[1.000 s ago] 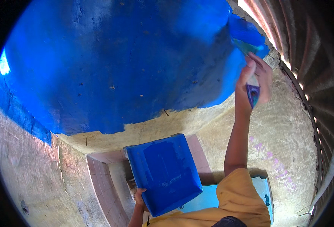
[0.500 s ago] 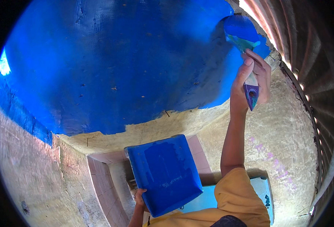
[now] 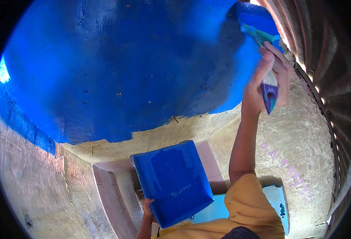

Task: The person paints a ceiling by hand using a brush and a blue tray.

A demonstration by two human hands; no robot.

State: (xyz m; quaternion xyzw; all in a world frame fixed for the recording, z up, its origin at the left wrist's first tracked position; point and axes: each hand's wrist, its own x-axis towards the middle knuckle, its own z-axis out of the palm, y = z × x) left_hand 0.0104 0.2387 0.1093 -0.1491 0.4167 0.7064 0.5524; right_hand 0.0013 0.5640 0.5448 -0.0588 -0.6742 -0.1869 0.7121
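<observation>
My right hand (image 3: 265, 81) is raised at the upper right, its fingers closed round the pale handle of a wide paintbrush (image 3: 269, 89). Blue paint covers the bristles, which lie at the upper right edge of the blue painted wall (image 3: 143, 63). The handle's end is purple with a hole in it. Low in the middle, my left hand (image 3: 148, 207) grips the left edge of a blue paint tray (image 3: 175, 183). Wet-looking blue paint coats the tray's inside. Most of the left hand's fingers are hidden behind the tray.
Bare, rough plaster (image 3: 287, 135) runs down the right, beside a corrugated roof (image 3: 322, 59). A nail (image 3: 175, 119) sticks out at the paint's lower border. Below are pinkish tiles (image 3: 106, 191) and a light blue panel (image 3: 277, 205) behind my sleeve.
My right hand and the paintbrush have moved a little up and to the right along the wall's edge. The left hand and paint tray have hardly moved.
</observation>
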